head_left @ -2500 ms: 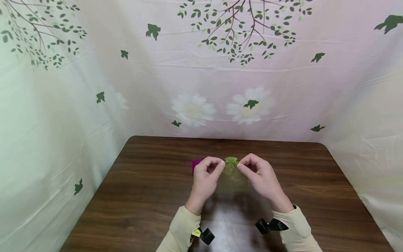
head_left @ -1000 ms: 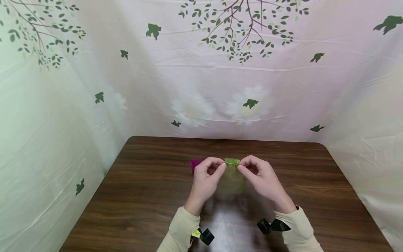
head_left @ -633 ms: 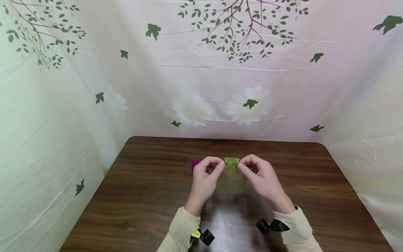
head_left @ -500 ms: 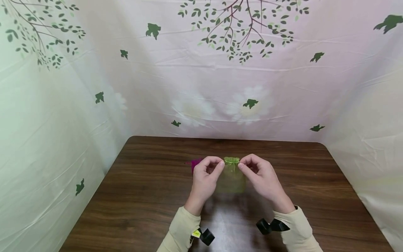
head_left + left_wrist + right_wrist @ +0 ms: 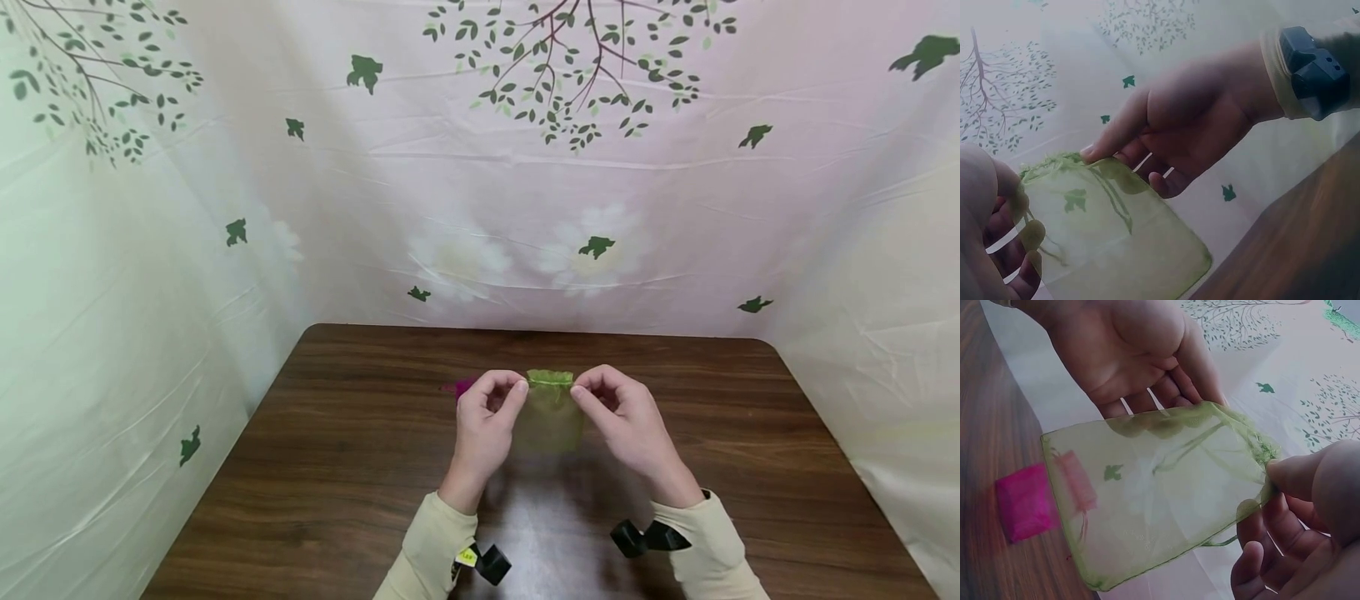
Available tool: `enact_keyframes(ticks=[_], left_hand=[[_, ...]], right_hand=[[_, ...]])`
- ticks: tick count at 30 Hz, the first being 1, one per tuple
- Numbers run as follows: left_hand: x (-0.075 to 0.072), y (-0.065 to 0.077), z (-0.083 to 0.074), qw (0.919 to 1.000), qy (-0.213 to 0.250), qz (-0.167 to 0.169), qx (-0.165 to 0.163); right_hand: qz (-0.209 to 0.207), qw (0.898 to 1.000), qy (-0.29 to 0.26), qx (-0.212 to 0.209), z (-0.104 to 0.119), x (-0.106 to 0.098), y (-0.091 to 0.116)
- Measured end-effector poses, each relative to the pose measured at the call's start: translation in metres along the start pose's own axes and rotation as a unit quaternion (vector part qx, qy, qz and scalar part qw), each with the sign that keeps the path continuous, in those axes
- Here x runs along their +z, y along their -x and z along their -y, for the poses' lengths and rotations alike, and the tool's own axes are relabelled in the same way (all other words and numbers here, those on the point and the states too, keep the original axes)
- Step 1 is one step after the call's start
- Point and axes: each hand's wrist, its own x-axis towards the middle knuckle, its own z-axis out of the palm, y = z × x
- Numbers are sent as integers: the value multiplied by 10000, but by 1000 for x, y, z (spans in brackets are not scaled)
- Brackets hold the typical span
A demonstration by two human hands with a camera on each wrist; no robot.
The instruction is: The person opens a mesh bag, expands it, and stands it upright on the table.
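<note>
A sheer green drawstring pouch hangs between both hands above the table, its ruffled mouth at the top. My left hand pinches the left end of the mouth between thumb and finger. The right end is pinched the same way by my right hand. In the left wrist view the thin cloth of the pouch shows the drawstring tails through it. Seen from the right wrist, the pouch looks flat and see-through. Behind my left hand a magenta pouch lies on the table, partly hidden in the head view.
The brown wooden table has rounded far corners. A pale curtain printed with leaves, birds and flowers surrounds it at the back and sides. Each wrist wears a small black camera.
The green pouch's mouth was bunched tight at first and is now spread wider and flatter. My hands have moved slightly apart and a little upward. The magenta pouch stays in place.
</note>
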Motion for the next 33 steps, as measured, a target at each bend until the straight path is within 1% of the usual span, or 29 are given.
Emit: enact_keyframes(ticks=[4, 6, 10, 13, 17, 20, 26, 28, 33], left_hand=[[1, -2, -1, 9998, 56, -173, -11], [1, -3, -1, 9997, 100, -204, -13], [1, -4, -1, 9999, 91, -51, 68], [0, -5, 1, 9999, -33, 108, 125], [-1, -6, 2, 9994, -230, 216, 148], [0, -7, 3, 9992, -293, 207, 177], [2, -9, 5, 9996, -135, 51, 261], [3, -9, 5, 9996, -148, 69, 247], [4, -9, 6, 9992, -280, 235, 134]], right_hand=[[-120, 9999, -59, 13, -2, -2, -2], [-146, 9998, -116, -7, -3, -3, -3], [-172, 9995, -251, -50, -6, -4, -5], [-212, 9991, -369, -42, -7, -5, -6], [-202, 9988, -444, -30, -8, -7, -8], [-113, 9992, -378, 15, -8, -8, -9], [255, 9990, -341, 124, -11, -10, -11], [335, 9986, -375, 136, -13, -10, -12], [418, 9980, -464, 89, -17, -12, -15]])
